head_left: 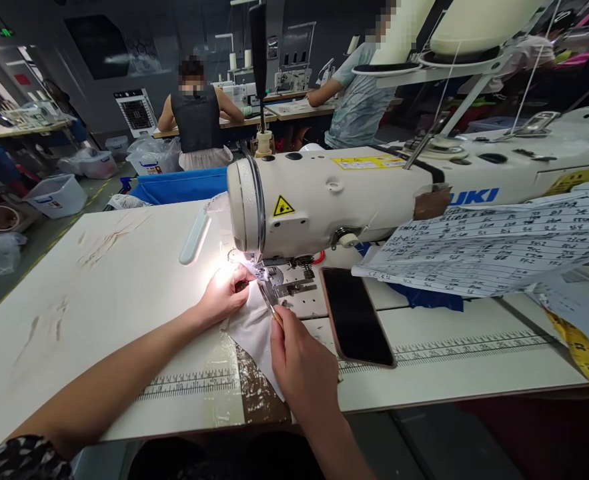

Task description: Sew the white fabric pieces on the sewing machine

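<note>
White fabric (pixel 254 327) lies under the needle area of a sewing machine (pixel 294 193) and hangs down toward the table's front edge. My left hand (pixel 224 293) is closed on the fabric just left of the presser foot, its fingertips lit by the machine lamp. In my right hand (pixel 304 360) is a slim pair of metal tweezers (pixel 268 298), gripped with the tips pointing up and away toward the presser foot (pixel 264 272). The tips are close to the fabric; whether they touch it I cannot tell.
A phone (pixel 357 317) lies right of my right hand. Handwritten sheets (pixel 494 240) lean against the machine, above a yellow tape measure (pixel 581 350). A pale, flat, long object (pixel 195 239) rests on the table (pixel 139 307) left of the machine head. Two people sit beyond.
</note>
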Demonstrator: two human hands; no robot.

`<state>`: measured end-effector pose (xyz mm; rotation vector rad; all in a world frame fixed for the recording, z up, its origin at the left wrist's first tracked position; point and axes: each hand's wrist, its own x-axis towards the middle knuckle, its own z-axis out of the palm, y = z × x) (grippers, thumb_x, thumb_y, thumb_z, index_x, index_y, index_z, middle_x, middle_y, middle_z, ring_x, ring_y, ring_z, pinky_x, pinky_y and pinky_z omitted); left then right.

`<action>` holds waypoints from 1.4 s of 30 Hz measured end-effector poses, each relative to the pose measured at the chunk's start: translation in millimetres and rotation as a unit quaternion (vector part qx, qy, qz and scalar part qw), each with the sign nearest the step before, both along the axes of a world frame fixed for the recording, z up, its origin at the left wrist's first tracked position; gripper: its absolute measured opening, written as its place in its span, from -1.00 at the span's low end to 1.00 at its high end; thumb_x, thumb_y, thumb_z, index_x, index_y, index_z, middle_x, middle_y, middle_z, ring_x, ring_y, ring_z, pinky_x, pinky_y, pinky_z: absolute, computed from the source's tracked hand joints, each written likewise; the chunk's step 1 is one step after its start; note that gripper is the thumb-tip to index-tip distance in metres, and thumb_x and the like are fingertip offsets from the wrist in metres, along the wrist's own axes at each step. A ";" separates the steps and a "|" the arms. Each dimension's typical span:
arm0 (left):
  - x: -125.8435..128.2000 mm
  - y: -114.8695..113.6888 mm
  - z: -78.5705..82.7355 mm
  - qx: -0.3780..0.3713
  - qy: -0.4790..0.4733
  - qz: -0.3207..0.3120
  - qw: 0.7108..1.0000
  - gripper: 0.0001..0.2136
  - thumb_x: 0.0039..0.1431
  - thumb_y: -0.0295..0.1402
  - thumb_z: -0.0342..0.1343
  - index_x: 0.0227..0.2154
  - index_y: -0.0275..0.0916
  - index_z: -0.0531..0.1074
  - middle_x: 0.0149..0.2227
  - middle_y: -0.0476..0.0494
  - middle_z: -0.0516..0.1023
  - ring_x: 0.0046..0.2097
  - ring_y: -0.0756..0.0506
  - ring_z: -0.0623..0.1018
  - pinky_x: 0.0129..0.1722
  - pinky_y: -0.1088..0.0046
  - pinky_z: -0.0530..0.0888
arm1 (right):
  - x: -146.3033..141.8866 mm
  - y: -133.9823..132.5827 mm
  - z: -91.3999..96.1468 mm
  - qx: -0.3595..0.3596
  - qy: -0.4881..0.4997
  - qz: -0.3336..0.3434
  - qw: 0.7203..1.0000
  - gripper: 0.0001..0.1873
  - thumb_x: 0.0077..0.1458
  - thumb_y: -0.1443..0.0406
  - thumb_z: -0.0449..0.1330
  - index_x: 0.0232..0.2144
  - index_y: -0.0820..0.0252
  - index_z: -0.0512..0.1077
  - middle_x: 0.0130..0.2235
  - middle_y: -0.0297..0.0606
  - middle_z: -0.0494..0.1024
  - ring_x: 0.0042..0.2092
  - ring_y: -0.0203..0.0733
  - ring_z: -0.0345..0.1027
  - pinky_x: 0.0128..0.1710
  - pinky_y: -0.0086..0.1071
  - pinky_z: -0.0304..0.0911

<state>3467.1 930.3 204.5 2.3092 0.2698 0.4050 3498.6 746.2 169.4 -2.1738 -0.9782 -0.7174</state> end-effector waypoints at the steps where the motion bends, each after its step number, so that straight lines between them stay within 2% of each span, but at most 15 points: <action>1: 0.7 0.1 0.4 0.026 0.002 -0.002 1.000 -0.91 0.19 -0.37 0.07 -0.34 -0.23 0.46 -0.29 -0.11 0.56 -0.23 -0.11 0.52 -0.15 0.35 0.47 | -0.2 0.1 0.5 -0.002 -0.005 -0.003 1.000 -0.65 0.38 0.34 -0.10 -0.16 0.25 0.50 -0.38 -0.30 0.69 -0.53 -0.27 0.52 -0.60 -0.41 0.15; 5: 2.5 0.0 1.4 0.141 -0.003 -0.010 0.990 -0.89 0.09 -0.49 0.07 -0.32 -0.20 0.42 -0.34 -0.09 0.52 -0.29 -0.10 0.48 -0.23 0.37 0.44 | -1.3 0.6 2.7 0.001 -0.006 -0.006 1.000 -0.65 0.38 0.37 -0.11 -0.19 0.24 0.49 -0.40 -0.30 0.68 -0.54 -0.29 0.51 -0.59 -0.42 0.17; 8: 3.1 0.6 0.1 0.168 -0.007 -0.010 0.986 -0.88 0.07 -0.51 0.07 -0.33 -0.19 0.40 -0.34 -0.10 0.51 -0.29 -0.11 0.47 -0.26 0.38 0.43 | -2.2 1.2 3.3 0.003 0.004 -0.005 1.000 -0.66 0.37 0.38 -0.11 -0.19 0.22 0.48 -0.38 -0.29 0.68 -0.50 -0.30 0.52 -0.56 -0.43 0.17; 12: 3.3 2.4 -0.5 0.093 -0.014 -0.024 0.995 -0.94 0.18 -0.44 0.02 -0.37 -0.22 0.38 -0.29 -0.13 0.51 -0.23 -0.11 0.49 -0.19 0.36 0.45 | -2.9 1.3 2.6 0.003 0.004 -0.011 1.000 -0.66 0.39 0.38 -0.11 -0.18 0.23 0.48 -0.39 -0.29 0.67 -0.51 -0.30 0.51 -0.55 -0.42 0.16; 18: 3.4 0.0 6.2 -0.040 0.013 0.004 0.999 -0.81 0.22 -0.25 0.07 -0.45 -0.23 0.34 -0.39 -0.06 0.45 -0.33 -0.06 0.44 -0.33 0.44 0.41 | -3.3 1.1 -0.2 -0.011 0.011 -0.012 1.000 -0.68 0.33 0.44 -0.08 -0.20 0.22 0.47 -0.43 -0.30 0.64 -0.50 -0.29 0.48 -0.54 -0.43 0.17; 23: 2.6 -1.6 7.4 -0.040 0.026 0.021 0.999 -0.81 0.19 -0.23 0.08 -0.44 -0.22 0.34 -0.38 -0.04 0.45 -0.32 -0.05 0.44 -0.31 0.45 0.41 | -3.7 2.8 -2.3 -0.014 0.015 -0.021 1.000 -0.70 0.30 0.46 -0.06 -0.20 0.20 0.47 -0.41 -0.31 0.65 -0.48 -0.27 0.50 -0.52 -0.42 0.19; 25: 1.8 -0.7 5.9 -0.017 0.016 0.016 1.000 -0.82 0.20 -0.25 0.07 -0.44 -0.22 0.34 -0.37 -0.05 0.46 -0.31 -0.05 0.45 -0.30 0.46 0.42 | -3.8 3.4 -2.8 -0.015 0.014 -0.022 1.000 -0.71 0.30 0.46 -0.05 -0.19 0.21 0.47 -0.40 -0.30 0.65 -0.46 -0.28 0.51 -0.51 -0.43 0.19; 28: 1.2 2.3 2.7 0.083 -0.013 -0.024 0.996 -0.87 0.23 -0.36 0.01 -0.41 -0.23 0.39 -0.35 -0.09 0.50 -0.29 -0.07 0.48 -0.26 0.43 0.46 | -3.5 4.5 -3.4 -0.019 0.010 -0.025 0.999 -0.72 0.31 0.45 -0.04 -0.18 0.23 0.47 -0.39 -0.28 0.65 -0.46 -0.28 0.51 -0.51 -0.43 0.19; 30: 1.4 4.9 0.7 0.147 -0.029 -0.045 0.988 -0.87 0.17 -0.46 -0.01 -0.40 -0.22 0.43 -0.32 -0.12 0.52 -0.25 -0.09 0.50 -0.20 0.39 0.47 | -2.8 5.6 -3.4 -0.023 0.007 -0.027 0.999 -0.73 0.32 0.44 -0.04 -0.17 0.24 0.47 -0.39 -0.27 0.65 -0.47 -0.28 0.50 -0.51 -0.43 0.18; 33: 1.7 8.9 -0.1 0.204 -0.043 -0.069 0.976 -0.82 0.05 -0.54 -0.02 -0.38 -0.21 0.46 -0.27 -0.15 0.52 -0.18 -0.13 0.51 -0.14 0.35 0.48 | -2.0 6.2 -2.1 -0.030 0.001 -0.026 0.999 -0.73 0.33 0.45 -0.03 -0.17 0.25 0.48 -0.40 -0.28 0.64 -0.46 -0.26 0.52 -0.52 -0.42 0.18; 37: -2.9 11.8 6.8 0.270 -0.046 -0.141 0.952 -0.75 0.12 -0.57 -0.06 -0.27 -0.24 0.49 -0.17 -0.21 0.54 -0.15 -0.11 0.53 -0.16 0.38 0.52 | -9.9 -5.1 -0.9 -0.013 -0.005 -0.035 0.999 -0.69 0.38 0.40 -0.08 -0.10 0.31 0.46 -0.39 -0.23 0.67 -0.45 -0.24 0.56 -0.52 -0.41 0.23; 39: -7.7 10.5 12.6 0.282 -0.024 -0.162 0.945 -0.73 0.17 -0.58 -0.07 -0.21 -0.25 0.51 -0.12 -0.23 0.53 -0.13 -0.11 0.55 -0.17 0.40 0.53 | -21.0 -18.7 -3.4 0.019 0.029 -0.006 0.999 -0.71 0.37 0.37 -0.09 -0.09 0.27 0.43 -0.38 -0.25 0.67 -0.45 -0.24 0.57 -0.53 -0.42 0.26; 42: -14.7 2.7 20.1 0.332 0.020 -0.164 0.929 -0.66 0.19 -0.59 -0.08 -0.08 -0.25 0.50 -0.05 -0.27 0.49 -0.12 -0.12 0.53 -0.22 0.39 0.55 | -41.6 -43.9 -12.1 0.046 0.131 0.075 0.987 -0.80 0.34 0.32 -0.03 -0.10 0.16 0.37 -0.38 -0.33 0.66 -0.48 -0.24 0.56 -0.60 -0.45 0.27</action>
